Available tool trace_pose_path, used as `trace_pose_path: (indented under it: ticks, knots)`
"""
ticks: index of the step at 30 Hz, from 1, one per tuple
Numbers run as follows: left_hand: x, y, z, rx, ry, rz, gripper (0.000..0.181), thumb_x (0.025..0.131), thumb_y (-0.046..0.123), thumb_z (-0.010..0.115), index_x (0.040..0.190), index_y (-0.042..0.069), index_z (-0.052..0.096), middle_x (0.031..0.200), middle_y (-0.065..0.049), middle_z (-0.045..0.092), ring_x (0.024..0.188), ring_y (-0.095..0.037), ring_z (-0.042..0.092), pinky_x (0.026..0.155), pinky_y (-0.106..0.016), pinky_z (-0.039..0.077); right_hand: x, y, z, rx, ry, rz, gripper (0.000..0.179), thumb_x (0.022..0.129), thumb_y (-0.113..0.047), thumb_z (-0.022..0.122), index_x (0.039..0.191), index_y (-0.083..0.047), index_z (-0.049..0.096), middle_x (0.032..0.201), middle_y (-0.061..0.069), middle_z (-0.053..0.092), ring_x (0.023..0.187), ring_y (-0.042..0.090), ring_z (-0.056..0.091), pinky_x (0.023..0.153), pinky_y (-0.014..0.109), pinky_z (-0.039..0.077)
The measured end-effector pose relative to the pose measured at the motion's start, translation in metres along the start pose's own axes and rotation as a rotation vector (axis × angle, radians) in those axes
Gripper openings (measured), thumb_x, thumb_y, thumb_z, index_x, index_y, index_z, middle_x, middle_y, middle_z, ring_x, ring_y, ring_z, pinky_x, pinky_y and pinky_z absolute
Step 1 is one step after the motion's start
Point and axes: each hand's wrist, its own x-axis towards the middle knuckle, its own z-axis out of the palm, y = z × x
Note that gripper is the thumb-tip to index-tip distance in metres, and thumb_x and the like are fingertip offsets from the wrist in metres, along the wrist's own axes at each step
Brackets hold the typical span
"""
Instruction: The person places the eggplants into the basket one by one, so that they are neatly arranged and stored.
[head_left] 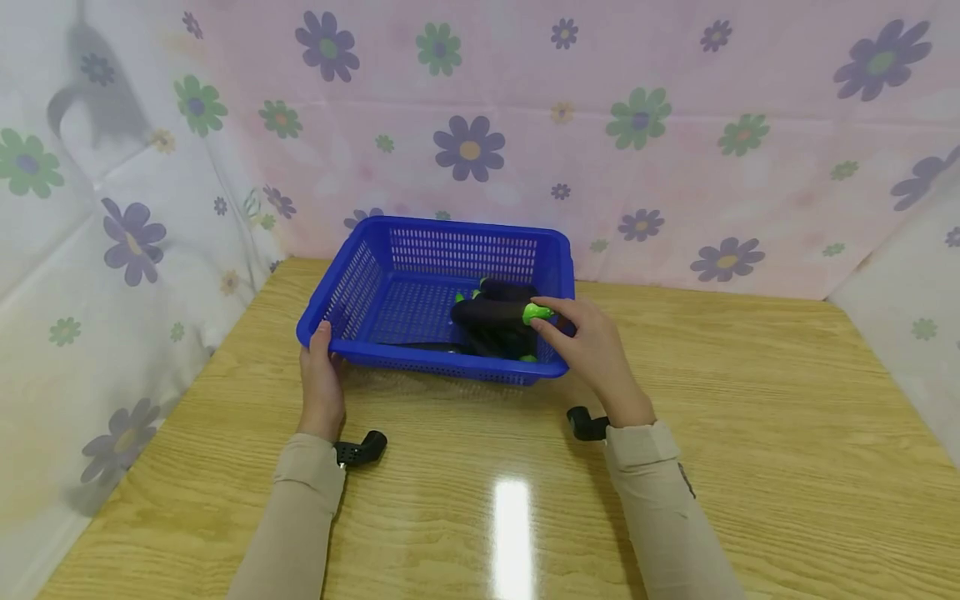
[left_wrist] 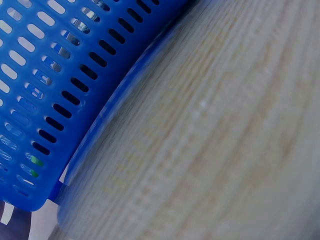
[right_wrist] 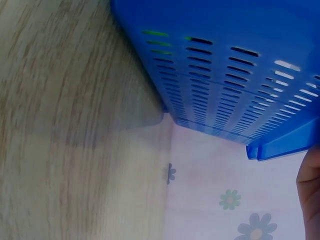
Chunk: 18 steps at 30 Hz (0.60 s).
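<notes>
A blue plastic basket with slotted walls stands at the far side of the table, several dark eggplants piled in its right half. My left hand holds its front left corner, thumb over the rim. Between thumb and fingers, my right hand pinches the green stem end of an eggplant that lies over the pile, inside the right rim. The slotted wall fills the left of the left wrist view. In the right wrist view, part of my right hand shows beside the basket.
The wood-grain table reaches to a flowered cloth hung behind and at both sides. A long thin dark thing lies along the basket's front wall. Black camera mounts sit at both wrists.
</notes>
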Motion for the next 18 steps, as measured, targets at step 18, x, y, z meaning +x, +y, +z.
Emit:
trace_pose_path:
  ticks: [18]
  knots:
    - [0.0021,-0.0035,-0.0022,-0.001,-0.005,0.032,0.053,0.089,0.044,0.045,0.136,0.021,0.03,0.134,-0.001,0.036,0.123,-0.017,0.035,0.104,-0.033,0.024,0.0007,-0.0031,-0.0014,-0.003,-0.06,-0.068,0.03,0.084,-0.035,0.06,0.108,-0.019,0.065,0.095,-0.004,0.062,0.083,0.016,0.044,0.067,0.031,0.04]
